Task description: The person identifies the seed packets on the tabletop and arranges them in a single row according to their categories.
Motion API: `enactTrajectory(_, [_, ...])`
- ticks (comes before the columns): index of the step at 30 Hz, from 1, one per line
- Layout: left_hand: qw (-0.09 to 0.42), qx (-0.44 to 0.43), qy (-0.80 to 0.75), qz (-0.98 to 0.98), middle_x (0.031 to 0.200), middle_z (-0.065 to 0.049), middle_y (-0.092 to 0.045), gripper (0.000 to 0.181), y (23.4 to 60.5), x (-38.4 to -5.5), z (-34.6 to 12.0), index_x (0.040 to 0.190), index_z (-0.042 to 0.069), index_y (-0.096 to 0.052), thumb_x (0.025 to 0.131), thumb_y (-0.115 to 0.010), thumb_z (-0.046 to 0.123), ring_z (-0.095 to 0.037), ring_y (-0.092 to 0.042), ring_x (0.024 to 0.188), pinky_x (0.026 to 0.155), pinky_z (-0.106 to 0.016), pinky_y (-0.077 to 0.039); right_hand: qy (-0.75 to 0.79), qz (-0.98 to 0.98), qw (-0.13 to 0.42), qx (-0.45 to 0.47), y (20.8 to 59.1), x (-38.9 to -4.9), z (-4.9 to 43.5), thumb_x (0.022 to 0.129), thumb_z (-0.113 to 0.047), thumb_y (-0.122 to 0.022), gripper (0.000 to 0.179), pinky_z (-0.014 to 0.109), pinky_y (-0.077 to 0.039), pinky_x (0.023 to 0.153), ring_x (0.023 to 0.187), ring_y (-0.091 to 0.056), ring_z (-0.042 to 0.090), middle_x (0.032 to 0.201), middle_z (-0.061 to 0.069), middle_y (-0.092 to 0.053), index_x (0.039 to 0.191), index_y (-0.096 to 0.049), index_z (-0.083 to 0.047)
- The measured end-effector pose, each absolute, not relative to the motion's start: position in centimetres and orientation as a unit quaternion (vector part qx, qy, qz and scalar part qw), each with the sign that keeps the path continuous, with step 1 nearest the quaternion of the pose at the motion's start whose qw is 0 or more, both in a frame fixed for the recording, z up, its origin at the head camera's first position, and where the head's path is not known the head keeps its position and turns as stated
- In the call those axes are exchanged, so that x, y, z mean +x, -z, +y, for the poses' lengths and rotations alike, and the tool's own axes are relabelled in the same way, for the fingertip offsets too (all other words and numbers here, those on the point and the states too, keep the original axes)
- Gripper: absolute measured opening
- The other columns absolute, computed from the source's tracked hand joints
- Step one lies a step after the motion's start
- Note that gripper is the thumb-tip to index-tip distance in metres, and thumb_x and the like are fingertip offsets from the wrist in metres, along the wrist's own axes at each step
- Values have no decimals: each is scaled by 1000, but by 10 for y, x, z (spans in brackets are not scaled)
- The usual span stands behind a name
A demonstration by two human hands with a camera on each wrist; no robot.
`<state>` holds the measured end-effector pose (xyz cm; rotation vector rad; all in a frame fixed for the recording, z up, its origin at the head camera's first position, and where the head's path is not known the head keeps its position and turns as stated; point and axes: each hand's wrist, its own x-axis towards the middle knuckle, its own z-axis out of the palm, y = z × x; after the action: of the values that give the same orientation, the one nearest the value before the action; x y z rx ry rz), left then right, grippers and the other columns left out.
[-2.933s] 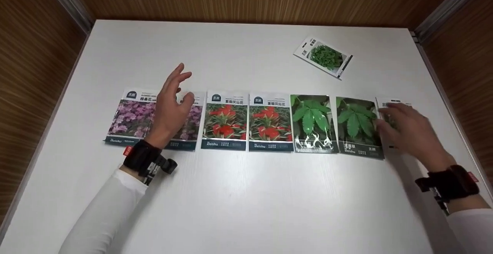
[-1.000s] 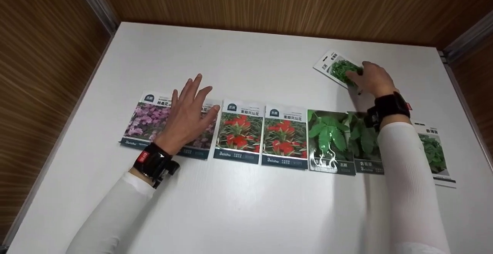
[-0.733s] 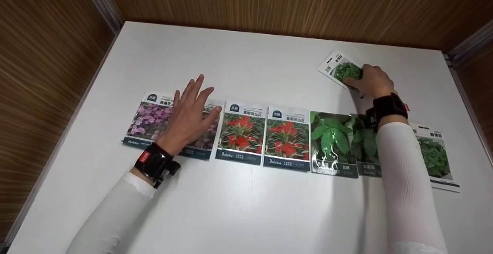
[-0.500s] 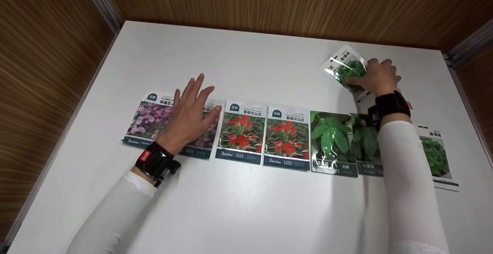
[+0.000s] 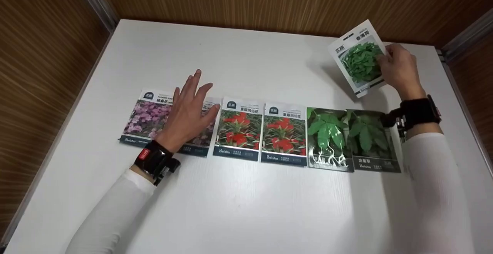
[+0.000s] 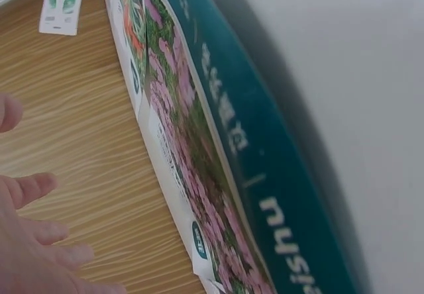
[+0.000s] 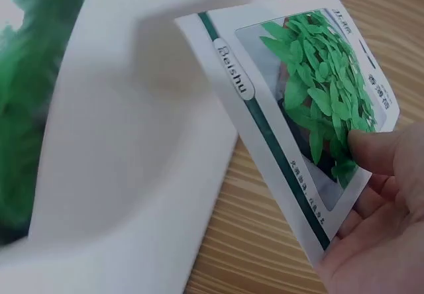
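Note:
My right hand [image 5: 402,69] pinches a white seed packet [image 5: 356,57] with a picture of green leaves, thumb on its front and fingers behind. The packet is lifted off the table and tilted, near the back right. In the right wrist view its printed face shows large. My left hand [image 5: 185,119] has its fingers spread over the purple-flower seed packets [image 5: 144,121] at the left end of the row; whether it touches them I cannot tell.
Rightward in the row lie two red-flower packets [image 5: 238,132] [image 5: 283,136] and two green-leaf packets [image 5: 329,131] [image 5: 371,140]. My right forearm covers the row's right end. The white table [image 5: 246,204] has wood-grain panels [image 5: 246,4] behind and at the sides.
My right hand went from the row's right end to the loose packet at the back, took hold of it and raised it. My left hand's fingers have spread.

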<state>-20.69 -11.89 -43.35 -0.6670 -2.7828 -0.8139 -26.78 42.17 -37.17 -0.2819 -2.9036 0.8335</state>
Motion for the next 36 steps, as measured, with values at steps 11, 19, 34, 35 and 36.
enactTrajectory(11, [79,-231,279,-929,172,-17,-13,61,432,-207,-118,151,4,-49,103,-61,39,-38,-13,157,121,-68,-15,-248,-957,116,-96,354,-224,430,109,-31,-45,46,33,-36,72,92,-50,33,118,31,-60,133,-54,7])
enactTrajectory(19, [84,-232,288,-925,172,-16,-14,62,434,-206,-122,152,3,-48,102,-62,37,-39,-14,157,121,-67,-17,-262,-951,105,-124,358,-197,443,110,-35,-41,55,38,-37,77,106,-51,39,130,33,-54,145,-47,6])
enactTrajectory(34, [84,-227,289,-926,171,-18,-14,65,435,-206,-127,153,0,-45,101,-64,34,-41,-16,156,121,-68,-18,-245,-929,63,-271,380,-133,515,111,-31,-30,61,48,-47,84,125,-48,47,152,36,-37,160,-21,3])
enactTrajectory(35, [83,-226,290,-926,171,-18,-14,65,435,-206,-127,153,0,-45,101,-64,34,-40,-15,156,121,-68,-18,-240,-928,59,-278,381,-129,521,111,-29,-30,60,45,-47,83,125,-47,47,153,36,-36,160,-21,4])
enactTrajectory(36, [81,-227,290,-926,172,-18,-13,65,435,-206,-126,153,0,-45,101,-64,34,-40,-15,156,121,-68,-18,-237,-928,54,-284,382,-125,527,111,-27,-30,60,45,-46,84,127,-46,48,153,37,-35,160,-20,5])
